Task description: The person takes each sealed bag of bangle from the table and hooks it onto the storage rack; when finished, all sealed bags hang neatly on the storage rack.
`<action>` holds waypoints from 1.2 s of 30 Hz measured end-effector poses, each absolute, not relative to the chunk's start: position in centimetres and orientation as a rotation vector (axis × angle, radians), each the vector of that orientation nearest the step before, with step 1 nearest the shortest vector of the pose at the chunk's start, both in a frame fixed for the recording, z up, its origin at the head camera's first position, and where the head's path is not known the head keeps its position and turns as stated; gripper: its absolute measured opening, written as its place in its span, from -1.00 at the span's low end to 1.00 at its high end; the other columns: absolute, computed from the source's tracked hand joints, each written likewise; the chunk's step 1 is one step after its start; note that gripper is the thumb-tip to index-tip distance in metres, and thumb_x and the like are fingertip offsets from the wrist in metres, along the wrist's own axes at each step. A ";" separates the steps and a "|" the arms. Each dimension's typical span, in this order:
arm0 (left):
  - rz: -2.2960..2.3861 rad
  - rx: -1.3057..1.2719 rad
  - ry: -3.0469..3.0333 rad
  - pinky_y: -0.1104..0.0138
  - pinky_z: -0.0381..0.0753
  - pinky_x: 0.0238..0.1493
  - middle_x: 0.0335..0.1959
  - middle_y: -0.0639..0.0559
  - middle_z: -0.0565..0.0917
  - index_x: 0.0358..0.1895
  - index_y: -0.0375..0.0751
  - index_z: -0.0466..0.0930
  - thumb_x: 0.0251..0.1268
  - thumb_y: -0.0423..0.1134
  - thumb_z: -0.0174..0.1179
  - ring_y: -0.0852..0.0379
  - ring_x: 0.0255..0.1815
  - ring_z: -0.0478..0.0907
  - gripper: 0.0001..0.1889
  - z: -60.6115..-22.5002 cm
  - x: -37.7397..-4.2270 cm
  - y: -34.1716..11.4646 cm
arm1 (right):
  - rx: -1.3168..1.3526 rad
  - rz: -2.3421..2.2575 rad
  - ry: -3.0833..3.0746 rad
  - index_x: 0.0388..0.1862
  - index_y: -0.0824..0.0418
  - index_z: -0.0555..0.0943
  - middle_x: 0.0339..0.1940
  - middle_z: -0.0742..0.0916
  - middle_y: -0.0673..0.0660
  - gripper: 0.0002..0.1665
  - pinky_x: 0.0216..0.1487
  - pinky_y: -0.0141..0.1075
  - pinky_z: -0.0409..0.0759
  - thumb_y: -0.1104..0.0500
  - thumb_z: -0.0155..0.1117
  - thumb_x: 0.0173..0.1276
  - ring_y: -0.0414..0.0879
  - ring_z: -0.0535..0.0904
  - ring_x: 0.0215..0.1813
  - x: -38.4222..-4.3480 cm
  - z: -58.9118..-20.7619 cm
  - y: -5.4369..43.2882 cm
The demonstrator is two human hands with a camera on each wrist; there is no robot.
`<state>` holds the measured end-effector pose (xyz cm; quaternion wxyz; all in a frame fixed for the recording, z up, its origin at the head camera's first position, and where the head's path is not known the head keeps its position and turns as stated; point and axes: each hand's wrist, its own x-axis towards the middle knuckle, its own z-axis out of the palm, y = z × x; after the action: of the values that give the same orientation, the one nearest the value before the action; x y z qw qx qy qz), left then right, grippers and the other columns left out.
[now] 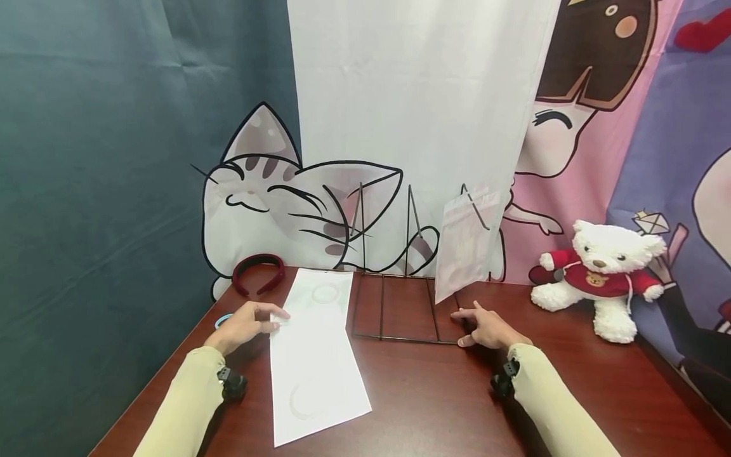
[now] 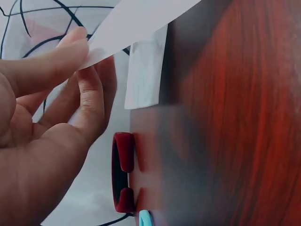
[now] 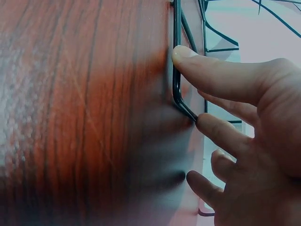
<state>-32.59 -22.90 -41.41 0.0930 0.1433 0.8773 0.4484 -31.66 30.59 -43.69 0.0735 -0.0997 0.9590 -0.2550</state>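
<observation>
My left hand pinches the left edge of a white paper sheet between thumb and fingers. The left wrist view shows that edge lifted off the table. Behind it lies a second white paper piece, partly overlapped by the held sheet. My right hand touches the front right corner of a black wire rack. In the right wrist view, the thumb presses the front bar and the forefinger meets the bend, the other fingers spread loosely. A pale flat packet leans in the rack's right-hand prongs.
A dark red headband stands at the table's back left, with a light blue ring by the left hand. At the right sits a white teddy bear in a red top. A printed curtain hangs behind the table.
</observation>
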 end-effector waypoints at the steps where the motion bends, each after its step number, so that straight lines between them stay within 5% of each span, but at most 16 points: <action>1: 1.336 0.422 2.607 0.18 0.60 -0.01 0.01 -0.22 0.69 0.09 -0.19 0.70 0.35 -0.34 0.24 0.01 -0.09 0.62 -0.72 -41.3 -32.5 -22.8 | -0.306 -0.771 2.879 0.28 0.14 0.61 0.44 0.48 0.39 -0.24 0.46 0.40 0.12 0.16 0.61 0.03 0.50 -0.01 0.58 -31.7 -43.7 30.6; 9: 1.397 0.410 2.658 0.22 0.65 0.01 0.24 -0.24 0.60 0.17 -0.11 0.66 0.39 -0.33 0.22 -0.02 0.06 0.57 -0.68 -41.0 -31.6 -22.1 | -0.282 -0.796 2.865 0.27 0.11 0.62 0.43 0.49 0.39 -0.25 0.46 0.41 0.08 0.15 0.62 0.02 0.49 -0.03 0.59 -31.4 -43.9 30.5; 18: 1.451 0.535 2.744 0.15 0.56 0.14 0.24 -0.09 0.64 0.14 0.03 0.69 0.41 -0.31 0.20 -0.09 0.30 0.49 -0.70 -38.6 -30.3 -20.8 | -0.291 -0.796 2.862 0.26 0.11 0.63 0.43 0.49 0.39 -0.27 0.46 0.41 0.08 0.16 0.61 0.03 0.49 -0.04 0.59 -31.4 -43.8 30.5; 27: 1.543 0.735 2.744 0.42 0.59 -0.06 0.16 -0.04 0.69 0.10 0.02 0.71 0.40 -0.33 0.22 0.10 0.01 0.64 -0.71 -35.3 -29.0 -18.6 | -0.287 -0.802 2.845 0.25 0.09 0.64 0.43 0.49 0.38 -0.28 0.48 0.41 0.04 0.17 0.61 0.03 0.48 -0.08 0.61 -31.6 -43.8 30.3; 36: 1.630 0.893 2.676 0.39 0.56 -0.12 0.10 0.09 0.73 0.08 0.14 0.72 0.40 -0.29 0.24 0.17 -0.14 0.66 -0.71 -31.7 -27.5 -15.7 | -0.262 -0.809 2.842 0.25 0.08 0.64 0.44 0.48 0.38 -0.27 0.48 0.42 0.02 0.18 0.62 0.02 0.50 -0.09 0.60 -31.6 -43.5 30.4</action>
<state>-27.54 -15.71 -31.70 -0.0585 0.2736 0.8199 0.4994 -31.64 30.40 -43.49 0.0875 -0.0880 0.9544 -0.2716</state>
